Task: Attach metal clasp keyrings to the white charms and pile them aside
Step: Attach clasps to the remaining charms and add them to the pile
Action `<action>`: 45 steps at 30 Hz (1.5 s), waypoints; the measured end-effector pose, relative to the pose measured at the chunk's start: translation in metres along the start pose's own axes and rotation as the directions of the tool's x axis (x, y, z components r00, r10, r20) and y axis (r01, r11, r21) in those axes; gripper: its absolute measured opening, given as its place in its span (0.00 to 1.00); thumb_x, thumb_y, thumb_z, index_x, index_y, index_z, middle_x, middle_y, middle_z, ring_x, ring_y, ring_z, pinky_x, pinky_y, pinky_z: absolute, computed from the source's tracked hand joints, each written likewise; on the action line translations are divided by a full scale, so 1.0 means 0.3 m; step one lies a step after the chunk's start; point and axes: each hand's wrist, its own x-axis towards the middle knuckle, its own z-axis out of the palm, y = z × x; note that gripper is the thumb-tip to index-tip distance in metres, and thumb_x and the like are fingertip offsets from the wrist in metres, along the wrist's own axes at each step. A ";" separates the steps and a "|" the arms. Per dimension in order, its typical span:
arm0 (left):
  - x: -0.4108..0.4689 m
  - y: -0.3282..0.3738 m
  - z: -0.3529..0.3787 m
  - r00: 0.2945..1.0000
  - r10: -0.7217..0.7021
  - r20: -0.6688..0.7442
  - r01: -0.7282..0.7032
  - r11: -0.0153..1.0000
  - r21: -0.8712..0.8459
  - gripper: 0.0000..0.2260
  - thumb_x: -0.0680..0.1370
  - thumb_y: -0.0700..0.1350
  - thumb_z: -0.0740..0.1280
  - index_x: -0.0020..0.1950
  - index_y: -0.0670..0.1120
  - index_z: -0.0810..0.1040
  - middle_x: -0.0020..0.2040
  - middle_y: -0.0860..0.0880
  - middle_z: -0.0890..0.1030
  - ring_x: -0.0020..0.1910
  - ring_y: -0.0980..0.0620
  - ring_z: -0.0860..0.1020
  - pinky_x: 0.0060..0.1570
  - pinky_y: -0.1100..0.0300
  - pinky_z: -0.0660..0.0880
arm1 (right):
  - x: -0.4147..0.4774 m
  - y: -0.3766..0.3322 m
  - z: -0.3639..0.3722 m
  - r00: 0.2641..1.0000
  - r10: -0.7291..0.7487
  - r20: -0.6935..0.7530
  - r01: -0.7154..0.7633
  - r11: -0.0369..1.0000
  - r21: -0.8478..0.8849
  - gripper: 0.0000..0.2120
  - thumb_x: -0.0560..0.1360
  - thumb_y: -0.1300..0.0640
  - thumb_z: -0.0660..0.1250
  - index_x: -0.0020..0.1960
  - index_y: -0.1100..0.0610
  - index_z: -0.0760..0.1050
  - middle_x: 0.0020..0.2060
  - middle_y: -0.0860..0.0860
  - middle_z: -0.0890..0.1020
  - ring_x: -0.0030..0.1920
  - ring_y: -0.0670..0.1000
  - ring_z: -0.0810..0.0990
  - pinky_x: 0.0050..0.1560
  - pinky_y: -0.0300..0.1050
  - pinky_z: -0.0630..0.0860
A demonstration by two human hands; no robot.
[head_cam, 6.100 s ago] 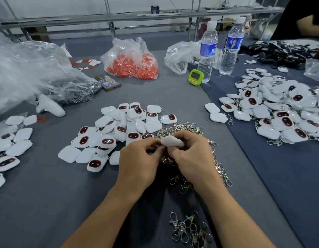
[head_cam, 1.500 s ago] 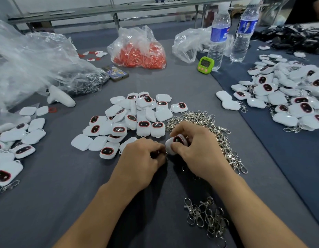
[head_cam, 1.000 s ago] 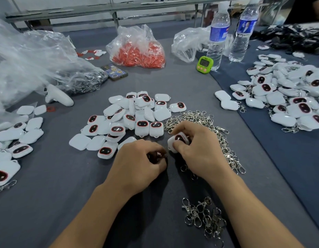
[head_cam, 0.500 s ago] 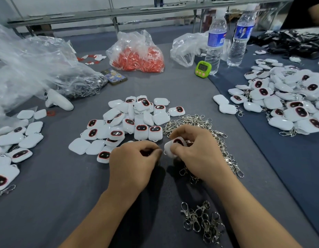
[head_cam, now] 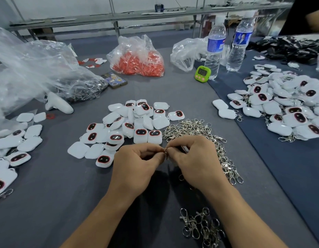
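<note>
A: Where is the clasp keyring (head_cam: 165, 151) located?

B: It is held above the middle of the desk (head_cam: 47, 203), towards the near edge. It is pinched by thumb and forefinger of the left hand (head_cam: 137, 163) on one side and of the right hand (head_cam: 194, 158) on the other. Both hands are closed on it.

A: And the white charm (head_cam: 184, 149)?

B: Only a sliver is seen under the right hand's curled fingers. How it is held cannot be told.

A: Surroundings?

B: Loose charms (head_cam: 137, 122) are heaped just beyond the hands, with the keyring heap (head_cam: 199, 131) touching them on the right. A smaller clasp cluster (head_cam: 199, 228) is noted by the near edge. Piles of charms with clasps showing are recorded at the right edge (head_cam: 289, 108) and the left edge (head_cam: 11, 145). A bag of orange parts (head_cam: 139, 59), a green timer (head_cam: 203, 73) and two water bottles (head_cam: 215, 49) are logged towards the far edge.
</note>
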 end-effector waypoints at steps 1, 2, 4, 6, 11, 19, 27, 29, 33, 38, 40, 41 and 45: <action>0.001 -0.001 -0.002 1.000 0.004 0.009 -0.004 1.000 -0.007 0.10 0.73 0.39 0.77 0.41 0.55 0.88 0.37 0.58 0.86 0.38 0.59 0.85 0.42 0.64 0.81 | 0.001 0.001 -0.001 1.000 -0.001 0.007 0.001 1.000 0.009 0.09 0.73 0.60 0.75 0.40 0.46 0.86 0.38 0.34 0.83 0.44 0.35 0.80 0.44 0.26 0.71; 0.002 -0.001 -0.003 1.000 0.010 0.025 -0.010 1.000 -0.014 0.10 0.72 0.38 0.77 0.41 0.55 0.88 0.37 0.57 0.86 0.38 0.58 0.85 0.42 0.62 0.82 | 0.002 0.001 -0.004 1.000 0.000 0.020 0.000 1.000 0.013 0.09 0.74 0.60 0.74 0.41 0.46 0.86 0.38 0.34 0.84 0.45 0.36 0.81 0.44 0.27 0.72; 0.001 0.002 -0.005 0.998 0.032 0.049 -0.031 0.999 -0.020 0.10 0.72 0.37 0.76 0.41 0.53 0.88 0.36 0.54 0.86 0.37 0.54 0.85 0.41 0.56 0.82 | 0.003 -0.001 -0.008 0.999 -0.002 0.048 0.001 1.000 0.017 0.09 0.74 0.60 0.74 0.41 0.46 0.86 0.38 0.35 0.84 0.45 0.37 0.81 0.44 0.28 0.73; 0.002 0.001 -0.005 0.997 0.053 0.048 -0.053 0.998 -0.016 0.10 0.72 0.36 0.75 0.40 0.51 0.88 0.35 0.53 0.86 0.35 0.55 0.83 0.38 0.55 0.80 | 0.004 0.001 -0.010 0.998 -0.001 0.061 -0.001 1.000 0.024 0.08 0.74 0.60 0.74 0.41 0.47 0.86 0.38 0.35 0.84 0.44 0.37 0.81 0.44 0.28 0.73; -0.002 0.003 -0.002 0.997 0.068 0.046 -0.066 0.997 -0.037 0.07 0.71 0.39 0.74 0.38 0.52 0.87 0.33 0.50 0.84 0.32 0.56 0.78 0.32 0.56 0.76 | 0.006 0.005 -0.012 0.997 -0.002 0.082 0.000 1.000 0.025 0.08 0.74 0.59 0.74 0.41 0.46 0.86 0.38 0.34 0.84 0.45 0.36 0.81 0.45 0.28 0.73; -0.005 0.014 0.009 0.998 0.066 -0.018 -0.066 0.998 0.008 0.08 0.71 0.38 0.73 0.36 0.50 0.85 0.29 0.51 0.81 0.28 0.60 0.72 0.28 0.65 0.69 | 0.010 0.007 -0.005 0.997 0.024 0.076 -0.029 0.998 0.064 0.08 0.74 0.57 0.75 0.41 0.45 0.86 0.34 0.35 0.84 0.39 0.36 0.81 0.39 0.26 0.72; 0.002 -0.010 -0.010 0.951 0.309 0.026 -0.254 0.729 0.636 0.04 0.70 0.43 0.75 0.38 0.51 0.82 0.33 0.55 0.80 0.35 0.50 0.76 0.38 0.58 0.65 | 0.028 0.035 -0.010 0.976 0.214 0.034 -0.216 0.951 0.222 0.18 0.71 0.59 0.76 0.55 0.40 0.82 0.43 0.40 0.86 0.42 0.41 0.84 0.47 0.39 0.80; 0.002 -0.008 0.010 0.919 0.377 0.117 -0.354 0.655 0.668 0.05 0.68 0.42 0.77 0.37 0.49 0.82 0.33 0.53 0.80 0.34 0.49 0.74 0.38 0.59 0.59 | 0.024 0.034 -0.006 0.980 0.197 0.030 -0.199 0.955 0.220 0.20 0.70 0.62 0.75 0.56 0.41 0.80 0.44 0.42 0.86 0.40 0.41 0.83 0.45 0.40 0.80; 0.008 -0.010 0.032 0.906 0.388 0.170 -0.396 0.635 0.664 0.06 0.68 0.41 0.79 0.38 0.47 0.82 0.33 0.53 0.80 0.34 0.49 0.75 0.40 0.58 0.66 | 0.017 0.033 -0.005 0.987 0.159 0.030 -0.162 0.973 0.163 0.14 0.71 0.59 0.77 0.47 0.43 0.79 0.40 0.41 0.86 0.37 0.40 0.83 0.37 0.34 0.77; 0.013 -0.021 0.025 0.931 0.327 0.164 -0.360 0.734 0.576 0.05 0.70 0.41 0.77 0.41 0.47 0.83 0.37 0.53 0.81 0.38 0.51 0.75 0.42 0.62 0.63 | 0.011 0.025 -0.012 0.994 0.103 0.041 -0.107 0.990 0.097 0.09 0.73 0.55 0.76 0.46 0.44 0.79 0.39 0.40 0.85 0.39 0.39 0.81 0.36 0.29 0.73; 0.015 -0.022 0.025 0.932 0.323 0.164 -0.358 0.743 0.566 0.05 0.71 0.42 0.77 0.42 0.48 0.82 0.37 0.53 0.81 0.39 0.52 0.73 0.41 0.63 0.61 | 0.009 0.023 -0.013 0.994 0.093 0.048 -0.097 0.992 0.084 0.09 0.74 0.55 0.76 0.46 0.44 0.78 0.39 0.39 0.84 0.39 0.39 0.81 0.36 0.29 0.73; 0.016 -0.022 0.025 0.933 0.321 0.163 -0.355 0.747 0.562 0.05 0.71 0.42 0.77 0.42 0.49 0.82 0.38 0.54 0.80 0.39 0.54 0.72 0.41 0.64 0.60 | 0.010 0.023 -0.014 0.995 0.088 0.050 -0.092 0.993 0.077 0.09 0.74 0.55 0.76 0.45 0.44 0.78 0.38 0.38 0.84 0.39 0.39 0.81 0.36 0.29 0.73; 0.016 -0.021 0.027 0.938 0.316 0.143 -0.340 0.755 0.560 0.05 0.73 0.43 0.76 0.43 0.50 0.81 0.39 0.55 0.80 0.39 0.59 0.65 0.40 0.64 0.59 | 0.011 0.022 -0.019 0.995 0.074 0.060 -0.077 0.996 0.048 0.10 0.73 0.56 0.76 0.45 0.43 0.77 0.39 0.36 0.82 0.39 0.38 0.80 0.35 0.27 0.72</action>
